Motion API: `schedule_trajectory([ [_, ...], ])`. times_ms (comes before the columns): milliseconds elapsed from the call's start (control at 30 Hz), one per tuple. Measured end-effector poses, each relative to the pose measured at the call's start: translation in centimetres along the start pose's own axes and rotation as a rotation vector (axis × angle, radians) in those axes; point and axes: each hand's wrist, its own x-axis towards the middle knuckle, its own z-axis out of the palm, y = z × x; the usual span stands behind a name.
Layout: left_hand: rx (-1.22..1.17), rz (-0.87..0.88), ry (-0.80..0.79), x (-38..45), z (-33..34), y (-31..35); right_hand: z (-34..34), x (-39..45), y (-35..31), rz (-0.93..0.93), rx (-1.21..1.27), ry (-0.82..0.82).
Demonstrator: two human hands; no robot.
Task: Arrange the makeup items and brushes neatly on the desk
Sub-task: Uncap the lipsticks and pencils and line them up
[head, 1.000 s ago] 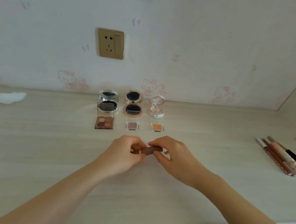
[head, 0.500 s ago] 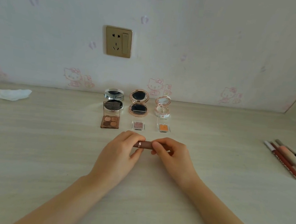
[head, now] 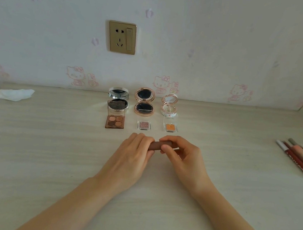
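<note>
Mid-desk, left hand (head: 133, 156) and right hand (head: 181, 157) both pinch a brown lipstick (head: 157, 146) by its ends, level, probably to lay it straight below the palette (head: 115, 123) row. Pencils (head: 299, 158) wait far right, unsorted.

1. The desk (head: 49, 151), filling the lower frame, is pale beige with a faint wood grain.
2. The wall (head: 211, 37) above is off-white, with pink cartoon cats along its base.
3. The socket plate (head: 121, 37), upper centre, is gold.
4. The tube (head: 157, 146) at centre is dark brown.
5. The quad palette (head: 115, 121) shows peach and brown pans.
6. The small pan (head: 170, 127) right of centre is orange.
7. The pencils (head: 299, 158) at the right edge are red, white and peach.
</note>
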Motion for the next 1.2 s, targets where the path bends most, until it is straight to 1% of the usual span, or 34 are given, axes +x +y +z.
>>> schedule_trajectory([
  [133, 0.003, -0.004, -0.019, 0.1, -0.4, -0.1, 0.1, -0.3, -0.1, -0.046, -0.022, -0.037],
  [267, -0.073, -0.025, -0.081, -0.1, -0.1, -0.6, 0.1, -0.3, -0.2, -0.089, -0.020, -0.070],
  [500, -0.142, -0.001, -0.054, 0.0, -0.3, -0.8, 0.1, -0.4, -0.2, -0.102, 0.005, -0.087],
  [767, -0.247, -0.039, -0.039, -0.1, -0.9, -1.3, 0.0, -0.5, -0.2, -0.090, 0.078, -0.170],
  [900, -0.242, -0.052, -0.061, -0.2, -0.8, -1.3, -0.1, -0.4, -0.6, -0.035, 0.170, -0.182],
  [1200, -0.374, -0.092, -0.041, -0.3, 0.3, -0.8, -0.7, 0.2, -0.7, 0.095, 0.491, -0.159],
])
